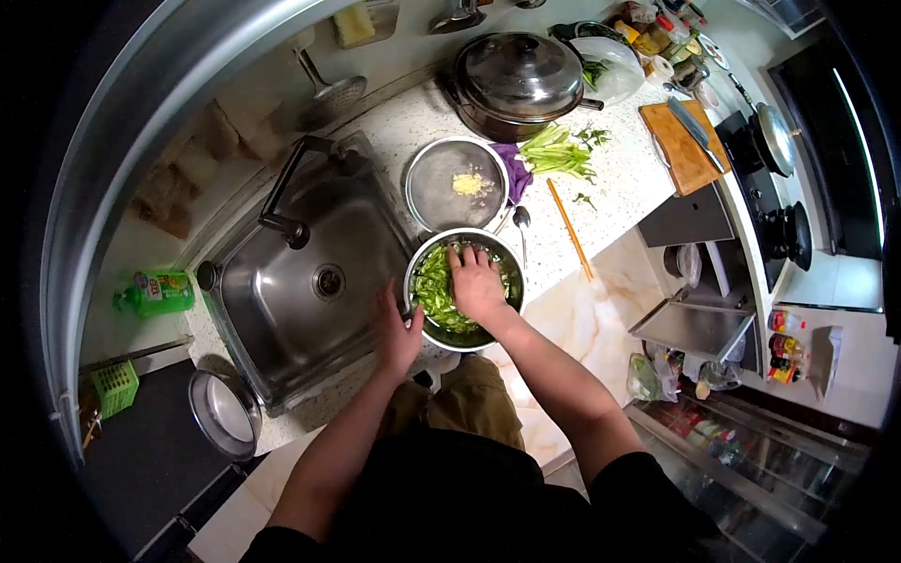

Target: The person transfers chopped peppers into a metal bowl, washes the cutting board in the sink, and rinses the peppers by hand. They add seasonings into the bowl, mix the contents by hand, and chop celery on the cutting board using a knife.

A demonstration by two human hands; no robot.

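A steel bowl [513, 324] at the counter's front edge holds chopped greens [434, 286]. My right hand [477, 286] is inside it, fingers spread and pressing down on the greens; the fingertips are partly hidden among them. Beside the bowl's left rim is my left hand [398, 333], open, its fingers stretched out and the thumb apart, close to the rim. I cannot tell whether it touches. Just behind the bowl lies a round steel plate [432, 202] with a small heap of minced pale yellow bits [469, 183].
Left is a steel sink [282, 319] with a black faucet [286, 225]. Behind stands a lidded pot [516, 80]. A spoon [523, 225], chopsticks [569, 230] and green stalks [556, 155] lie right. Farther right, a knife [693, 127] rests on a cutting board [668, 150].
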